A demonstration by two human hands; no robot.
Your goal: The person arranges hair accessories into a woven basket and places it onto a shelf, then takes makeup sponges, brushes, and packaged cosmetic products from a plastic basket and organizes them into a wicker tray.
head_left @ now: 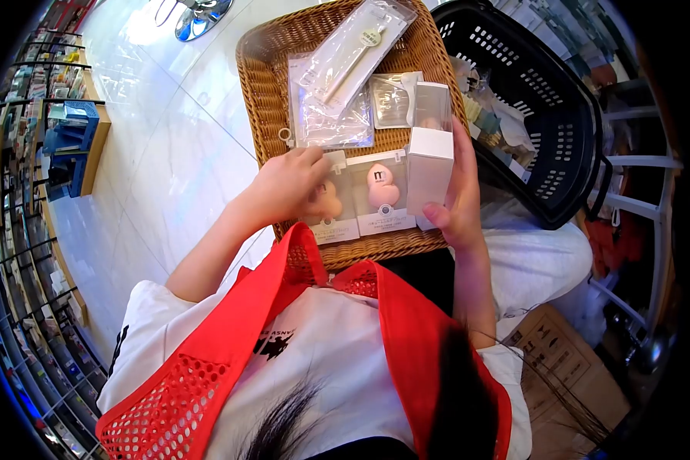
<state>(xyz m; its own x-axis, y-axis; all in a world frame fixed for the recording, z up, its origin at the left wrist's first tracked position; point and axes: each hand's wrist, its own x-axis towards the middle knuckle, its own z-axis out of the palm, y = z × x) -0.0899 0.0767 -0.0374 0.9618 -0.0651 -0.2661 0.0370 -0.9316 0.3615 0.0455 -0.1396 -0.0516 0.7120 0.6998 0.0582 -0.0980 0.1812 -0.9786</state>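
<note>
A brown wicker basket (379,247) sits before me with packaged goods in it. My left hand (287,184) has its fingers curled over a clear box (337,230) with an orange-toned makeup sponge inside. Beside that stands a second clear box (383,218) with a pink gourd-shaped makeup sponge (381,188). My right hand (460,195) grips a white box (431,172) at the basket's right side, thumb on its front and the other fingers mostly hidden behind it. A box with a clear window (433,103) stands just beyond.
Flat clear packages (333,115) and a small square pack (395,100) lie farther back in the basket. A black plastic basket (556,138) with goods stands to the right. Shelves (31,230) line the left; a cardboard box (563,368) is at lower right.
</note>
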